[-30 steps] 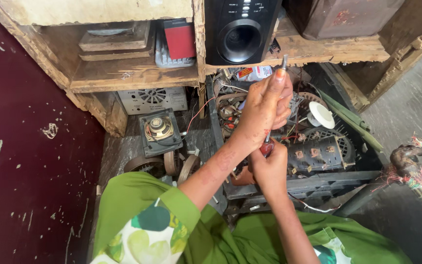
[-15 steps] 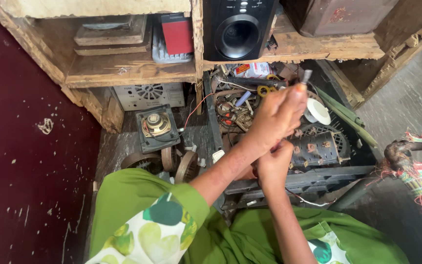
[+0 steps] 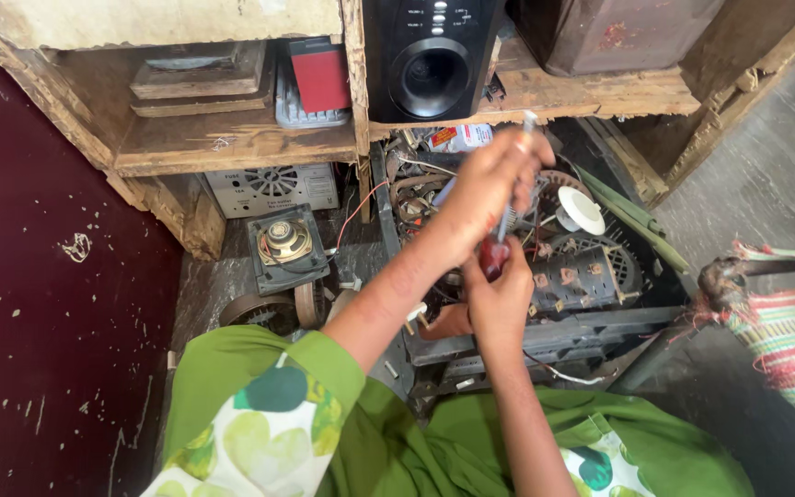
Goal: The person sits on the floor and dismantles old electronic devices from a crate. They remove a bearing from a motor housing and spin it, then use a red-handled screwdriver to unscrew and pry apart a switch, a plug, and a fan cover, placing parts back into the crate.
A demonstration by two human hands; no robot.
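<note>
The right hand [image 3: 501, 296] is gripping a screwdriver's red handle [image 3: 493, 256] at centre. The left hand [image 3: 487, 189], at one o'clock, is pinching its shaft, hiding the open chassis [image 3: 591, 276] beneath.

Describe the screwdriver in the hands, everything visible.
The screwdriver has a dark red, glossy handle, plastic by its look, and a thin grey metal shaft. It stands nearly upright, tilted slightly, tip up, above the open chassis. The right hand grips the handle from below; the left hand closes around the shaft.
</note>
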